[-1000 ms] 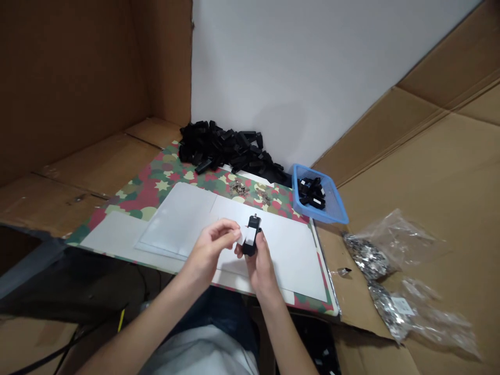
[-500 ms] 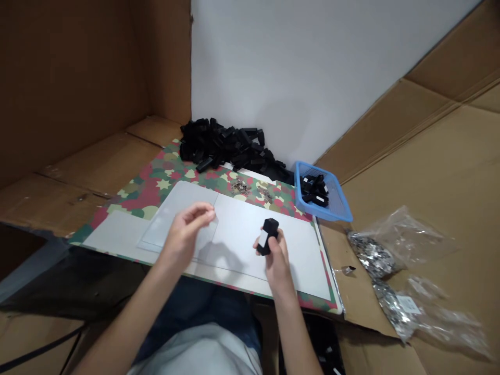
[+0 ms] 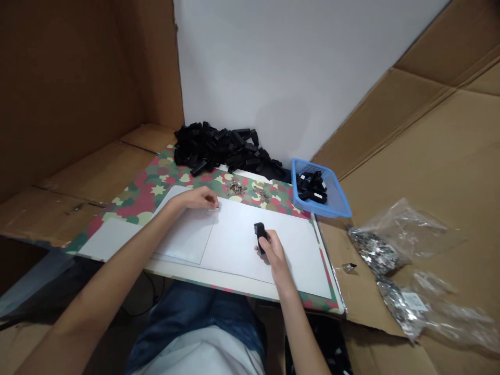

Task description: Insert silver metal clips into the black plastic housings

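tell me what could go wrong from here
The black piece held in the right hand is small and might slip from the fingers onto the white sheet. The loose metal bits lie just beyond the left hand, so a careless reach could scatter them.

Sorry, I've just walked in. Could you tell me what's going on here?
A person is working with bare hands. Their right hand holds a small black plastic part in its fingers, just above a white sheet on a camouflage-patterned mat. Their left hand rests on the sheet. Beyond lie a heap of black parts, small metal pieces and a blue basket holding more black parts.
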`<control>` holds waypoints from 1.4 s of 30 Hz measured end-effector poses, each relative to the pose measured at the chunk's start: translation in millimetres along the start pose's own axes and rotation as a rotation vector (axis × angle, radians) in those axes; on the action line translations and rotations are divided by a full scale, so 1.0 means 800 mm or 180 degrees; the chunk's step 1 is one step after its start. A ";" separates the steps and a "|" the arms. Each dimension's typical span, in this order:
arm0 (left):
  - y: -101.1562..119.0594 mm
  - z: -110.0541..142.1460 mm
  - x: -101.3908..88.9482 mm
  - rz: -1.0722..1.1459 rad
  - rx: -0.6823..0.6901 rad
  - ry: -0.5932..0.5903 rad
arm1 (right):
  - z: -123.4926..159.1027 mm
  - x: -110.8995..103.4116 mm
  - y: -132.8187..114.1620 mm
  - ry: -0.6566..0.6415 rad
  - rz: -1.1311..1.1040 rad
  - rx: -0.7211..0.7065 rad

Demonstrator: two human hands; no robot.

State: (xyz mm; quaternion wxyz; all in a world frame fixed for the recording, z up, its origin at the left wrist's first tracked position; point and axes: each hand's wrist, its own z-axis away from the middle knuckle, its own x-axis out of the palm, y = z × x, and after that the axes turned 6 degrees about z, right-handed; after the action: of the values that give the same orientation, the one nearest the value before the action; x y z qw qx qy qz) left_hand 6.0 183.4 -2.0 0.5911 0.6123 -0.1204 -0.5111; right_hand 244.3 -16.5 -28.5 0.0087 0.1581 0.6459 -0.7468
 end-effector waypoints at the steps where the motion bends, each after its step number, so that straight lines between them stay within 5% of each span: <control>1: -0.002 -0.001 -0.002 -0.0059 0.0019 -0.0043 | 0.000 0.000 0.001 -0.0007 0.0010 -0.0026; 7: -0.003 -0.010 0.001 -0.0487 0.0131 -0.0042 | -0.005 -0.001 0.009 -0.0106 0.0181 -0.0206; 14: 0.008 0.006 0.021 -0.1017 0.0421 0.1162 | -0.008 0.001 0.016 -0.0147 0.0579 -0.0550; 18: 0.050 0.036 0.043 -0.0887 0.0708 0.1632 | 0.006 -0.008 -0.012 0.0104 0.1171 -0.1032; 22: 0.114 0.076 0.091 -0.0619 0.1451 0.1054 | 0.032 -0.023 -0.066 0.0267 0.2837 -0.2477; 25: 0.144 0.098 0.118 -0.0480 0.1775 0.1002 | 0.051 -0.037 -0.100 0.0263 0.3257 -0.2865; 36: 0.152 0.115 0.137 0.0348 0.1961 0.1043 | 0.088 -0.063 -0.116 0.0071 0.2087 -0.2747; 42: 0.142 0.114 0.142 0.0914 0.1768 0.1000 | 0.075 -0.075 -0.114 -0.0680 0.1863 -0.2421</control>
State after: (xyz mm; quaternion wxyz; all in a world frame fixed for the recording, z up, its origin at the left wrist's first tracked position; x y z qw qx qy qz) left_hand 38.5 12.1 59.9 0.4791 0.7978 -0.2473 -0.2699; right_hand 267.7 -70.8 80.6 0.3414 0.2411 0.7968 -0.4363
